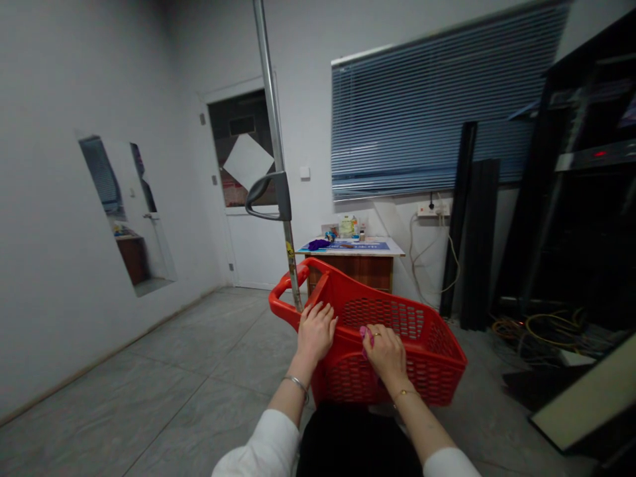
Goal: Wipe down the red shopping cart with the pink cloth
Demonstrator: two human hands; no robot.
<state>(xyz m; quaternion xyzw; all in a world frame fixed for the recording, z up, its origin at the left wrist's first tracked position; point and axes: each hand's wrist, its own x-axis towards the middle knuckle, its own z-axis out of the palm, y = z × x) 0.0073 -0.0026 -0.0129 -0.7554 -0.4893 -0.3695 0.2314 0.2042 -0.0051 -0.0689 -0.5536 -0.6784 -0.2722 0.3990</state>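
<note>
A red plastic shopping basket (427,344) with a mesh wall stands on the floor right in front of me. My left hand (315,329) rests on its near rim, fingers curled over the edge beside the metal pull-handle pole (278,165) that rises from the basket. My right hand (385,351) presses a small pink cloth (366,334) against the basket's rim, fingers closed over it. Only a bit of the cloth shows past my fingers.
A wooden table (370,265) with small items and a blue sheet stands behind the basket under a blue window blind (427,112). Dark racks and loose cables (546,328) fill the right side. A door (246,199) is at the back; grey tiled floor stretches left.
</note>
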